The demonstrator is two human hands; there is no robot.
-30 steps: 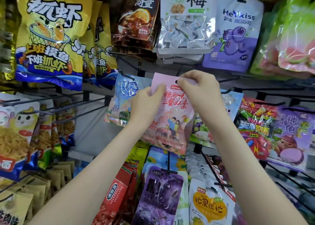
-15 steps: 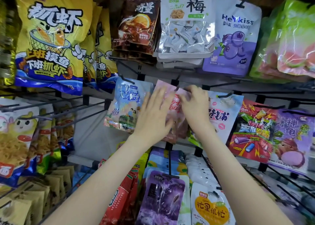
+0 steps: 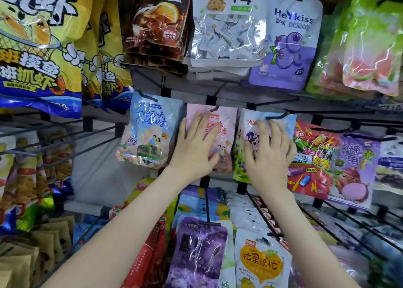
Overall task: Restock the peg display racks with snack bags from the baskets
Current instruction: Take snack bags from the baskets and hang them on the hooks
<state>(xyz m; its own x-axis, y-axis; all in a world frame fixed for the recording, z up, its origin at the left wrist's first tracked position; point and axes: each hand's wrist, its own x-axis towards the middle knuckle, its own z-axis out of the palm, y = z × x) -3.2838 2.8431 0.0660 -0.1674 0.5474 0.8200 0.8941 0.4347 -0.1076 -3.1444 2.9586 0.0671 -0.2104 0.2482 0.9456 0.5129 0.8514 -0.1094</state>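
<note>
peg rack behind: upright pink bag is pressed by spread left hand, blue bag beside it by spread right hand.

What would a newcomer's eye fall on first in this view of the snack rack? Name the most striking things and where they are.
Two bare hands meet in the centre: the left hand lies flat on a pink bag hanging from a peg, the right hand flat on the pale blue bag beside it. At upper left, big yellow shrimp bags dominate; a purple blueberry bag hangs at upper right.
</note>
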